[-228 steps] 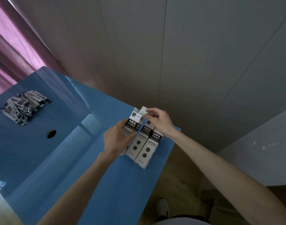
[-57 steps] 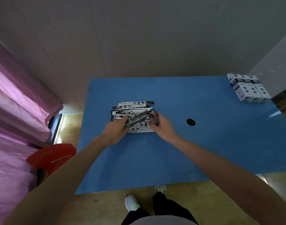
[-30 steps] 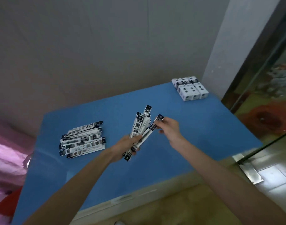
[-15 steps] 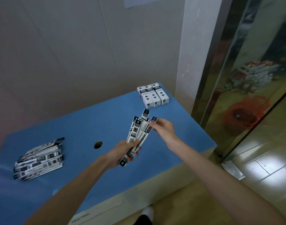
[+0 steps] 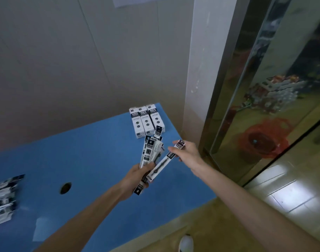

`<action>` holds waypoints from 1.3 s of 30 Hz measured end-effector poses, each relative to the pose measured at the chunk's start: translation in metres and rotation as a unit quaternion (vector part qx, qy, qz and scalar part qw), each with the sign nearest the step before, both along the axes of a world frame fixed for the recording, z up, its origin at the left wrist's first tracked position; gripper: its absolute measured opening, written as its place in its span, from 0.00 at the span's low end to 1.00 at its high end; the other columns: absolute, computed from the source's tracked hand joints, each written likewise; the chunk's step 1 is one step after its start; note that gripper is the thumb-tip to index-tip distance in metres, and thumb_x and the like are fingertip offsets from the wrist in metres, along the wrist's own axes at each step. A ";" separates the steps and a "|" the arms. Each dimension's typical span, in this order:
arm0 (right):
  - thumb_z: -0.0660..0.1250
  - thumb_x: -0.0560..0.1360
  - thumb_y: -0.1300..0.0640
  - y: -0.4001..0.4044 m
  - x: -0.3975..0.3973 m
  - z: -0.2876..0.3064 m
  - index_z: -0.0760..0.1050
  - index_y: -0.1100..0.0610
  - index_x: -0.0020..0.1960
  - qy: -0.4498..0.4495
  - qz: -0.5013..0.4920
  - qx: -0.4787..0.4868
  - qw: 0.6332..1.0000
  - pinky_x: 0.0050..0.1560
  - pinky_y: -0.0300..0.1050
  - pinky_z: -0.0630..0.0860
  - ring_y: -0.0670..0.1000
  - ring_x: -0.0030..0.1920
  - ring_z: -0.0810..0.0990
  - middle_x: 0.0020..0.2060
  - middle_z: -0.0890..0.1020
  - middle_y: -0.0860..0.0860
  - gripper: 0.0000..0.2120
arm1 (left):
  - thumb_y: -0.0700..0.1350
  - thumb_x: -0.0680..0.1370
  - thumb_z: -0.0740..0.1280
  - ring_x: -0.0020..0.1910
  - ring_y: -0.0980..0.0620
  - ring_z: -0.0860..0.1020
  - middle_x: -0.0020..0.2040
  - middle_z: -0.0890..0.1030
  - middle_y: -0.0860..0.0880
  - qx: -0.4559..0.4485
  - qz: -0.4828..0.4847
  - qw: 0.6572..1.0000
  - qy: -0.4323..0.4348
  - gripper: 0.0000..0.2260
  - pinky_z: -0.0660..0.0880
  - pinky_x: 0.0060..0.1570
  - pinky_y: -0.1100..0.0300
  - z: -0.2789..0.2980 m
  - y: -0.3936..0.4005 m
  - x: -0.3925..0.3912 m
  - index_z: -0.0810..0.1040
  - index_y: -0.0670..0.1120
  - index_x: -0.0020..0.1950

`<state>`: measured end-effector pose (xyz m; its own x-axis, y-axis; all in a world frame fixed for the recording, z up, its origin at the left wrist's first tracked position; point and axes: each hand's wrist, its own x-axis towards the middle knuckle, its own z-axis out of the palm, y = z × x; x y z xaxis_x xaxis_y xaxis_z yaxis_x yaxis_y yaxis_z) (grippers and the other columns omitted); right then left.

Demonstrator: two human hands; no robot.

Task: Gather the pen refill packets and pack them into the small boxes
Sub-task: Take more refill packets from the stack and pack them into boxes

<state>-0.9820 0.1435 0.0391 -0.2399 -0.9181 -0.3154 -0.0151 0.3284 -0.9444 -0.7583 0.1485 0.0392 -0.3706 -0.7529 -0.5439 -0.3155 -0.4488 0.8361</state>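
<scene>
So the left hand [image 5: 135,176] was curled around a fanned bunch of pen refill packets [image 5: 152,151], gripping them near their lower ends so the tops stuck up and splayed out over the blue table [image 5: 83,151]. The right hand [image 5: 188,151] was pinching the top end of one single packet [image 5: 162,163], which slanted down toward the left hand, with its bottom end right by the bunch. I couldn't tell if that lower end was tucked into the left hand's grip or just lying against it.

The small boxes [image 5: 146,121], three of them side by side, were sitting at the far right corner of the table, just beyond the packet tops. Way over at the left edge was the loose pile of remaining packets [image 5: 4,197], pretty blurry. A round hole [image 5: 65,188] in the tabletop sat between the pile and the hands. A white shoe [image 5: 186,243] poked out at the bottom, on the floor.
</scene>
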 end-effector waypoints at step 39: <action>0.76 0.76 0.51 -0.176 -0.166 0.005 0.77 0.69 0.38 -0.028 0.255 -0.110 0.960 0.28 0.38 0.65 0.42 0.24 0.70 0.25 0.74 0.51 0.21 | 0.56 0.80 0.68 0.36 0.52 0.73 0.43 0.78 0.48 -0.005 0.238 0.971 0.033 0.15 0.70 0.33 0.60 0.002 -0.030 -0.203 0.78 0.44 0.51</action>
